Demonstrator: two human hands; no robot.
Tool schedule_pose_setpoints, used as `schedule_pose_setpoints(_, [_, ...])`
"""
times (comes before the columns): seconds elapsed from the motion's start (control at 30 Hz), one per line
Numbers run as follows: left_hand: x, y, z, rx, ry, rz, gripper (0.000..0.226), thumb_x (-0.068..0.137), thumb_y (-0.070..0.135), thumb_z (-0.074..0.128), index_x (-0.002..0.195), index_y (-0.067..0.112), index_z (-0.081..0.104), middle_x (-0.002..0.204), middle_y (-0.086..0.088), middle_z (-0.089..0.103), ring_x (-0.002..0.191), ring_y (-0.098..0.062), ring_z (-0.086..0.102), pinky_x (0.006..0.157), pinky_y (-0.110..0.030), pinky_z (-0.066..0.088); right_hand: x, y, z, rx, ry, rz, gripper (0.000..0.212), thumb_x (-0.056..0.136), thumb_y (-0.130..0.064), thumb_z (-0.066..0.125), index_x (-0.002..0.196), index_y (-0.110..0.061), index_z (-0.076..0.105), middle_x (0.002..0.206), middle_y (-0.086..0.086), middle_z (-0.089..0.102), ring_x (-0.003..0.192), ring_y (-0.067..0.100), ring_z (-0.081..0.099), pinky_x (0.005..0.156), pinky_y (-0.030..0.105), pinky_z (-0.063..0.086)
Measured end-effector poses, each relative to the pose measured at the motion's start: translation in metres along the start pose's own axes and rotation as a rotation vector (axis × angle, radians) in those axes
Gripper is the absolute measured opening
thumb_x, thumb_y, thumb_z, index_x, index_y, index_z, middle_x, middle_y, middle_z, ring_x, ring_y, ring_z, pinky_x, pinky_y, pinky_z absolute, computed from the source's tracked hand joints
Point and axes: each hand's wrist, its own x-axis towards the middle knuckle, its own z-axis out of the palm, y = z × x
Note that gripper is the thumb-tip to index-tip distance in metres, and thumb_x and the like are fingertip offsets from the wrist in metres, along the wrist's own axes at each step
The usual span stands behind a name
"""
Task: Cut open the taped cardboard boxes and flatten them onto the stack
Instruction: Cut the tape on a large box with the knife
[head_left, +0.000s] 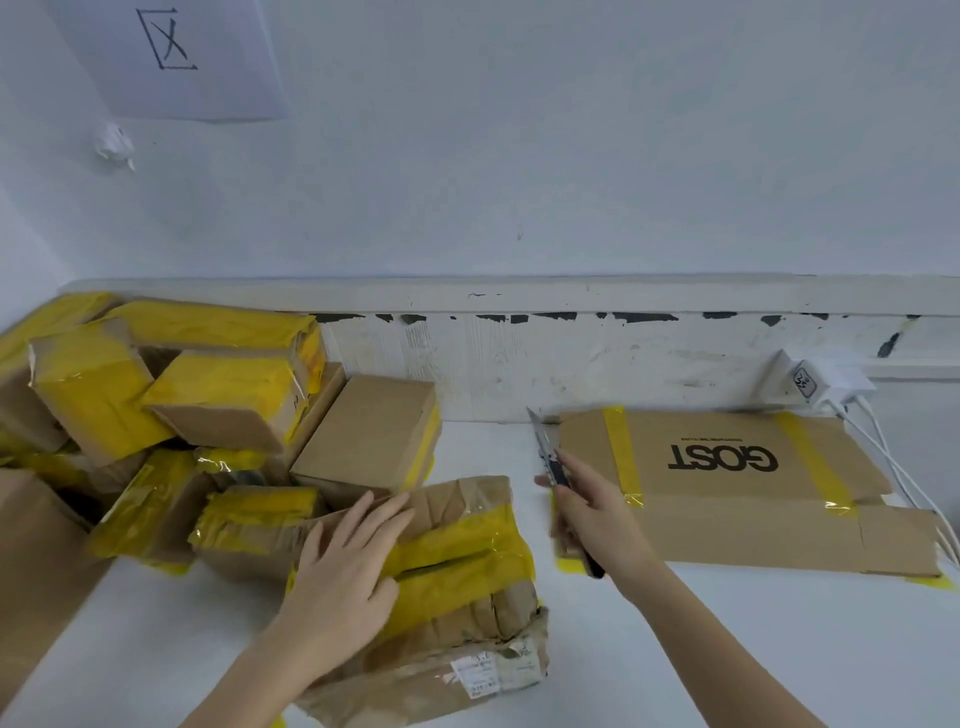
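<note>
A crumpled cardboard box (467, 597) sealed with yellow tape lies on the white table in front of me. My left hand (343, 566) rests flat on its top, fingers straight. My right hand (597, 509) grips a utility knife (548, 457), its blade pointing away from me, to the right of the box. Flattened cardboard printed "GOST" (727, 488), with yellow tape strips, lies at the right.
A heap of several taped boxes (171, 405) fills the left of the table (675, 649). A large brown box (31, 571) stands at the left edge. A white charger (810, 382) with cables sits by the wall at the right.
</note>
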Motion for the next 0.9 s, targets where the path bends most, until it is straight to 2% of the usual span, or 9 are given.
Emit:
schedule_pose_setpoints(0.07, [0.000,0.009,0.010,0.005,0.027,-0.034,0.081,0.068,0.066,-0.011,0.145,0.042,-0.008,0.145,0.028,-0.020,0.138,-0.003,-0.022,0.115,-0.043,-0.007,-0.007,0.007,-0.011,-0.174,0.039,-0.023,0.036,0.099,-0.011,0.039,0.131,-0.024,0.049,0.070,-0.006,0.059,0.039,0.002,0.041,0.042,0.016,0.034])
schedule_pose_setpoints(0.13, [0.001,0.015,0.021,-0.005,0.032,-0.023,0.093,0.057,0.083,-0.025,0.140,0.042,-0.014,0.144,0.022,-0.029,0.133,-0.005,-0.032,0.109,-0.047,-0.015,-0.017,0.012,-0.020,-0.387,-0.033,-0.079,0.029,0.099,-0.015,0.039,0.117,-0.029,0.056,0.057,-0.008,0.049,0.043,0.003,0.044,0.044,0.016,0.035])
schedule_pose_setpoints(0.17, [0.001,0.016,0.026,-0.006,0.028,-0.026,0.099,0.051,0.084,-0.031,0.138,0.041,-0.016,0.142,0.021,-0.034,0.130,-0.006,-0.036,0.107,-0.047,-0.018,-0.022,0.014,-0.022,-0.494,-0.075,-0.089,0.026,0.100,-0.017,0.039,0.111,-0.031,0.057,0.056,-0.009,0.047,0.046,0.003,0.046,0.049,0.019,0.038])
schedule_pose_setpoints(0.27, [0.003,0.012,0.030,0.034,0.008,-0.056,0.106,0.040,0.081,-0.040,0.136,0.040,-0.020,0.136,0.020,-0.042,0.126,-0.006,-0.042,0.104,-0.046,-0.022,-0.032,0.019,-0.025,-0.649,-0.107,-0.080,0.025,0.100,-0.023,0.037,0.110,-0.027,0.060,0.057,-0.008,0.044,0.054,0.009,0.045,0.054,0.025,0.034])
schedule_pose_setpoints(0.4, [0.003,0.012,0.029,0.009,0.029,-0.047,0.104,0.043,0.082,-0.037,0.138,0.045,-0.012,0.140,0.022,-0.035,0.126,-0.003,-0.041,0.104,-0.045,-0.023,-0.032,0.021,-0.021,-0.721,-0.094,-0.068,0.023,0.100,-0.026,0.034,0.105,-0.022,0.057,0.065,-0.001,0.046,0.065,0.019,0.047,0.057,0.028,0.032])
schedule_pose_setpoints(0.57, [0.002,0.010,0.028,-0.013,0.027,-0.066,0.100,0.044,0.083,-0.036,0.135,0.047,-0.015,0.140,0.027,-0.034,0.129,-0.003,-0.038,0.106,-0.045,-0.022,-0.029,0.017,-0.015,-0.733,-0.117,-0.060,0.028,0.100,-0.028,0.034,0.116,-0.022,0.056,0.073,0.003,0.053,0.076,0.029,0.059,0.058,0.028,0.035])
schedule_pose_setpoints(0.73, [0.004,0.014,0.027,0.013,0.008,-0.063,0.102,0.041,0.081,-0.039,0.134,0.044,-0.020,0.140,0.023,-0.036,0.130,-0.010,-0.039,0.104,-0.046,-0.022,-0.036,0.012,-0.008,-0.884,-0.088,-0.136,0.027,0.102,-0.031,0.031,0.122,-0.033,0.049,0.073,0.001,0.049,0.066,0.024,0.046,0.048,0.027,0.031])
schedule_pose_setpoints(0.83, [0.006,0.014,0.029,0.016,0.032,-0.065,0.113,0.040,0.082,-0.038,0.141,0.039,-0.011,0.142,0.019,-0.035,0.130,-0.012,-0.039,0.104,-0.048,-0.020,-0.046,0.012,-0.007,-0.885,-0.108,-0.123,0.032,0.102,-0.031,0.031,0.131,-0.037,0.041,0.088,0.002,0.060,0.078,0.023,0.054,0.061,0.031,0.043])
schedule_pose_setpoints(0.9, [0.007,0.014,0.031,0.007,0.043,-0.059,0.117,0.043,0.083,-0.036,0.145,0.039,-0.001,0.144,0.018,-0.030,0.131,-0.014,-0.037,0.106,-0.051,-0.018,-0.055,0.013,-0.010,-0.913,-0.122,-0.117,0.035,0.102,-0.032,0.030,0.135,-0.040,0.037,0.093,0.000,0.058,0.082,0.022,0.054,0.067,0.031,0.044])
